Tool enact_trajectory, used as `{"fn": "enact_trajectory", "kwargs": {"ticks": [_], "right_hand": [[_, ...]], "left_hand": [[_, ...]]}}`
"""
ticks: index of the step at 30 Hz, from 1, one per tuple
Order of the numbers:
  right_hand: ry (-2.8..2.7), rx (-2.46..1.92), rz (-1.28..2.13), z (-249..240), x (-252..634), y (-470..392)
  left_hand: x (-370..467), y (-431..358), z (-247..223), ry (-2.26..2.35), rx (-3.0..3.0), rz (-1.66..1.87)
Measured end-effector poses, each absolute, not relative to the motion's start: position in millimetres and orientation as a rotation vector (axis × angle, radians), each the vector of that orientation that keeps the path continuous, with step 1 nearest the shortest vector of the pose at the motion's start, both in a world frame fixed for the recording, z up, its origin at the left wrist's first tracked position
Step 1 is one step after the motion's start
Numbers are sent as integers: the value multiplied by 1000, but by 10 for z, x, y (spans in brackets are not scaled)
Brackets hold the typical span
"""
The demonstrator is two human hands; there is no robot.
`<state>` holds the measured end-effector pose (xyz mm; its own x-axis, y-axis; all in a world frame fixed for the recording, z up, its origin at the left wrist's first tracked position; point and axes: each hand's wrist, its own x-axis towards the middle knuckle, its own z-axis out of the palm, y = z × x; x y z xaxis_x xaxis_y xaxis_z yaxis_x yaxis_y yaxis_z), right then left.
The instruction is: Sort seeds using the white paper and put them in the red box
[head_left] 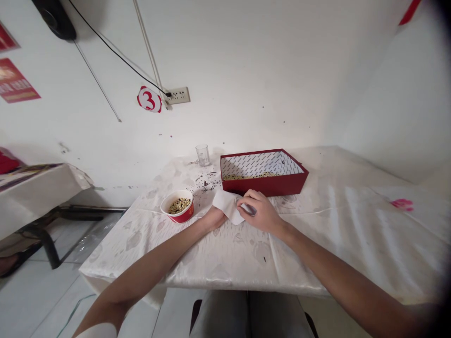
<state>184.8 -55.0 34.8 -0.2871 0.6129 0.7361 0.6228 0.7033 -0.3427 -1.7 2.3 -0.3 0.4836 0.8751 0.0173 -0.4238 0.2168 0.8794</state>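
A person's left hand [216,218] lies half under a white paper [228,204] on the table [225,258]; its fingers are hidden, so their state cannot be told. The right hand [260,212] curls its fingers near the thumb at the paper's right side, the grip unclear. The paper sits before a red box [266,187], whose low front hides part of the grains [265,174] inside.
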Motion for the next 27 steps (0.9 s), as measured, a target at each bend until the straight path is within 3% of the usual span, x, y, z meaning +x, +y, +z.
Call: {"fn": "enact_trajectory", "kwargs": {"ticks": [27], "right_hand": [[-1799, -972, 74, 338, 1857, -526]], "left_hand": [[-2, 1, 38, 584, 862, 871]]}}
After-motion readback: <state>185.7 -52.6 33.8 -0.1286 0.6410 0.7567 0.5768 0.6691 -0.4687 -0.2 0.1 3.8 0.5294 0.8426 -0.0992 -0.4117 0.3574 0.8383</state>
